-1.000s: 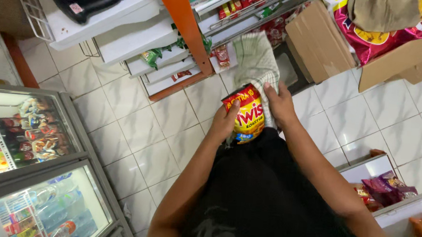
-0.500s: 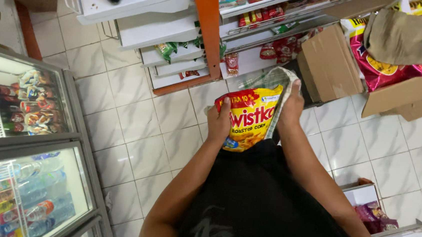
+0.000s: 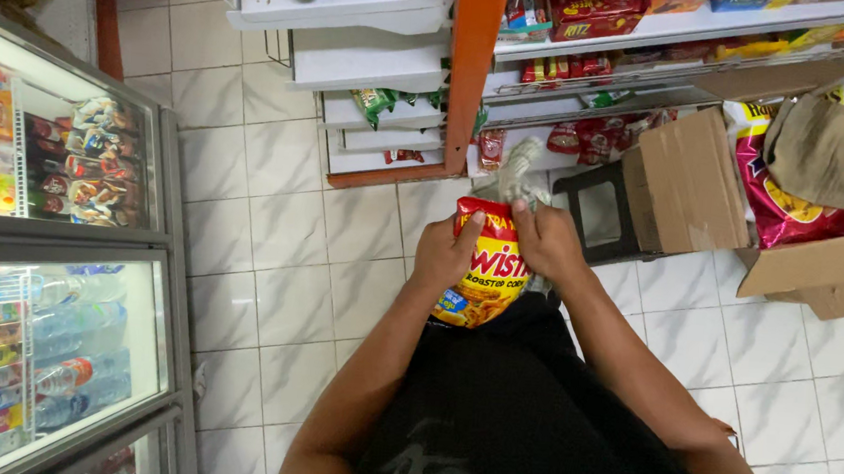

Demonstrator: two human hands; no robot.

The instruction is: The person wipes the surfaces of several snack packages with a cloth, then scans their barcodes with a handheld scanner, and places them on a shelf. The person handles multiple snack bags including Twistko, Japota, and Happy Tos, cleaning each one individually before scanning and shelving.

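A yellow and red snack bag [image 3: 484, 272] is held upright in front of my black shirt. My left hand [image 3: 444, 254] grips its left top edge. My right hand [image 3: 545, 240] clamps a grey-white cloth [image 3: 514, 174] against the bag's top right corner; the cloth sticks up past my fingers. Both forearms angle in from the bottom of the head view.
A glass-door cooler [image 3: 48, 268] full of bottles and drinks stands at the left. Shelves [image 3: 658, 45] of snacks run along the top, with an orange post [image 3: 474, 61]. A black stool [image 3: 600, 211] and an open cardboard box [image 3: 707, 184] of snack bags sit at the right. White floor tiles [image 3: 280, 256] lie between.
The view has shifted, so the shelves and box sit further right. The bag stays in both hands; my right hand has moved onto the bag's top with the cloth bunched under it.
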